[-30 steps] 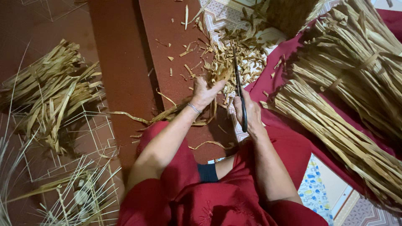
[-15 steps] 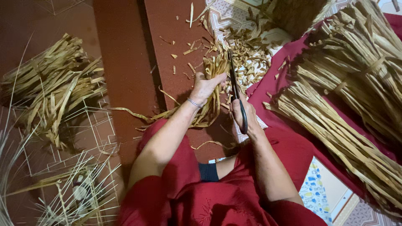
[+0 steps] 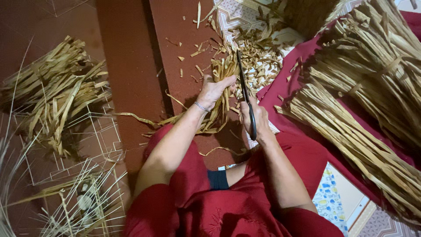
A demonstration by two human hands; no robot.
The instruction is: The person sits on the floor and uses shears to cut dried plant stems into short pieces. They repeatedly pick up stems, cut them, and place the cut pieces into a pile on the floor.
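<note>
The left hand (image 3: pixel 213 90), arm reaching forward, clenches a bunch of dried leaf strips (image 3: pixel 221 85). The right hand (image 3: pixel 254 116) grips black scissors (image 3: pixel 245 94), blades pointing away beside the bunch. Cut scraps (image 3: pixel 258 55) litter the red floor (image 3: pixel 127 66); tied bundles (image 3: pixel 364 101) lie rightward.

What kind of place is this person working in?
Probably the floor of a home used for craft work: tied bundles of dried leaf strips on a red cloth, cut scraps on the tiled floor.
</note>
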